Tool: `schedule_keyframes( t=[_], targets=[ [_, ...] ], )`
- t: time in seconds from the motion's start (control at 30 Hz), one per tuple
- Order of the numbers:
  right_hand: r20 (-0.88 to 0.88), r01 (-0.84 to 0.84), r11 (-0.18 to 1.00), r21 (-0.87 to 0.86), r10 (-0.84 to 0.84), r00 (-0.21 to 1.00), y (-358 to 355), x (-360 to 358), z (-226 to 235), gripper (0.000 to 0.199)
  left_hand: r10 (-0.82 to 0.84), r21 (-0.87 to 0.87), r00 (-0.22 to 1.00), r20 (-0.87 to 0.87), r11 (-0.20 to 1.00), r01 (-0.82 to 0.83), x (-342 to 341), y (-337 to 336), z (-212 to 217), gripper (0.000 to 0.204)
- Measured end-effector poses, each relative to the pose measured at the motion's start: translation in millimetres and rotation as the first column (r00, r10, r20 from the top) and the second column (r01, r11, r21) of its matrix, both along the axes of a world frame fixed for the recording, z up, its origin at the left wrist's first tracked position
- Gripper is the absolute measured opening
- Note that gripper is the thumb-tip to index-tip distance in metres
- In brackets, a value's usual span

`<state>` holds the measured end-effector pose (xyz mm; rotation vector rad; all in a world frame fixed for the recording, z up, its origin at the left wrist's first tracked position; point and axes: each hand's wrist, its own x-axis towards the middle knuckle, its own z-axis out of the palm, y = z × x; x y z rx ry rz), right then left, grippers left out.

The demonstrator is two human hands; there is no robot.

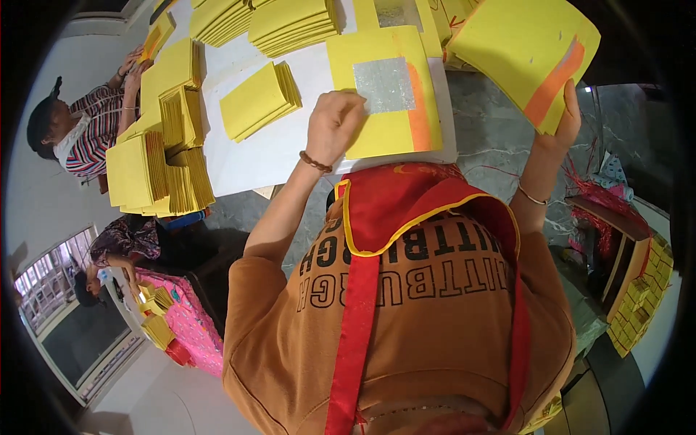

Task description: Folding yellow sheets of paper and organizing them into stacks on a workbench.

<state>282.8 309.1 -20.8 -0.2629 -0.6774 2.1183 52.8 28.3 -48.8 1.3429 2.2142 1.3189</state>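
Observation:
My left hand (pixel 333 127) is closed, its fingers curled under, at the left edge of a silver foil square (pixel 384 85). Whatever those fingers hold, if anything, is hidden. The square lies on a yellow paper sheet (pixel 391 134) with an orange strip (pixel 418 109) along its right side, at the table's near edge. Raised out to the right, my right hand (pixel 565 119) grips a thin stack of yellow paper sheets (pixel 518 54) by its lower corner. An orange strip also runs along that stack, close to my fingers.
On the white table (pixel 239 170) lie a small yellow stack (pixel 259 101) and larger folded yellow stacks (pixel 290 25) behind it. Tall yellow bundles (pixel 138 174) line the left edge. A person (pixel 90 138) works at the far left; another person (pixel 119 246) sits by a pink-covered table (pixel 192 319).

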Motion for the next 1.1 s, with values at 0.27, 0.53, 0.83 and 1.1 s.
schedule_keyframes(
  t=[0.27,0.53,0.83,1.1],
  targets=[
    [-0.026,-0.174,0.963,-0.206,0.172,0.985,-21.6,-5.7,-33.3,0.039,-0.007,0.058,0.995,0.099,0.998,0.001,5.1,2.4,-6.7,0.026],
    [-0.013,-0.399,0.881,-0.254,0.41,0.912,-89.9,-60.0,-21.7,0.035,-0.247,0.271,0.208,0.946,0.958,-0.093,2.2,28.0,22.4,0.05],
    [0.177,-0.408,0.875,-0.262,0.459,0.871,-93.0,-64.6,-26.7,0.035,-0.217,0.261,0.338,0.916,0.961,-0.09,3.6,26.0,26.1,0.051],
    [0.104,-0.514,0.826,-0.232,0.546,0.831,-89.1,-66.5,-22.6,0.035,-0.286,0.323,0.435,0.854,0.946,-0.012,0.2,19.5,32.5,0.059]
  ],
)
